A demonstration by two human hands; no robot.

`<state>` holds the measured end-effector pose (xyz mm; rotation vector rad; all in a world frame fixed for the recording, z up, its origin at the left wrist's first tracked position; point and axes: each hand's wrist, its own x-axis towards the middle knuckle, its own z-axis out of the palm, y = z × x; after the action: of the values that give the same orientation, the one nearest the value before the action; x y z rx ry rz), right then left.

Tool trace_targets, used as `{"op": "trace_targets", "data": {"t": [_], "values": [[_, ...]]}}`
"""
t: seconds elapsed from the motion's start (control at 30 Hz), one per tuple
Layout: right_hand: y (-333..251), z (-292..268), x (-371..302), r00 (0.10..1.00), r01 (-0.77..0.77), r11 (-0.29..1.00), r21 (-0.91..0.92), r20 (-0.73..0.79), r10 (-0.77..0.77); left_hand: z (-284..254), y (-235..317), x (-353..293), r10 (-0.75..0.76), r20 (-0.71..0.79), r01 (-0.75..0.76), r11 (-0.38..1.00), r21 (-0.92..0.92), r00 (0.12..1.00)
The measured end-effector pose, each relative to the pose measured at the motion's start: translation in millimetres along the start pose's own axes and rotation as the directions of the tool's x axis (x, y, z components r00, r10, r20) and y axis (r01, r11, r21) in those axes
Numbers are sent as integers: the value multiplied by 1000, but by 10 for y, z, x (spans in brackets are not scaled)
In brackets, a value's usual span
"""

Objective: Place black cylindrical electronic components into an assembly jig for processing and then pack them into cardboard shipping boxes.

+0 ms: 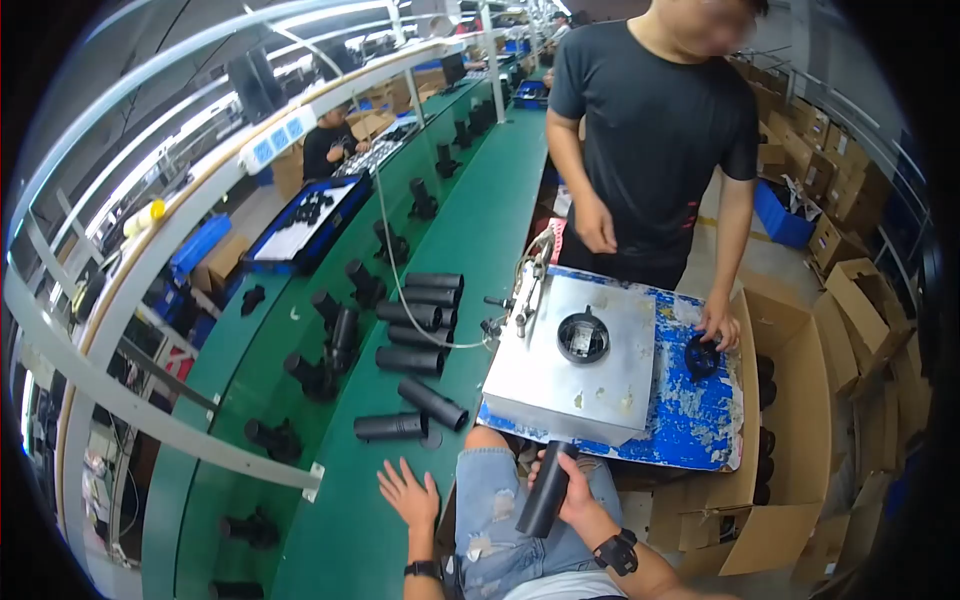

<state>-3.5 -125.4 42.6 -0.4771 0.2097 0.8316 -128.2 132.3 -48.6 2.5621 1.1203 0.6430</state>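
My right hand (570, 490) grips a black tube (546, 490) upright over my lap, just below the front edge of a metal fixture plate (600, 385). A round black socket (583, 337) sits in the middle of that plate. My left hand (410, 493) rests flat and open on the green conveyor belt (330, 540), empty. Nearest to it lie two loose black tubes (412, 412). Several more black tubes (420, 310) are stacked farther up the belt.
A person in a dark shirt (655, 130) stands across the blue-topped bench (690, 420), one hand on a black round part (702, 356). An open cardboard box (790, 420) stands at the right. Black assemblies (335, 345) line the belt. Another worker (325, 150) sits far left.
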Motion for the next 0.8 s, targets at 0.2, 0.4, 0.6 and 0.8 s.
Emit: {"op": "trace_targets", "data": {"t": [0.2,0.4,0.6,0.8], "values": [[-439,233,-112,980,191,973,-132,-38,-198,74,237,255,62,-23,-65,981,-182,998],[-955,847,-40,844,517,849,-112,232,-483,-1115,1631,-36,313,329,178,426,-887,891],[-920,894,-73,810,533,835,-137,367,-457,-992,2187,-199,433,313,230,234,-945,845],[-1241,837,-24,686,405,912,64,638,-349,-953,2193,-112,636,683,887,-5,-461,359]]}}
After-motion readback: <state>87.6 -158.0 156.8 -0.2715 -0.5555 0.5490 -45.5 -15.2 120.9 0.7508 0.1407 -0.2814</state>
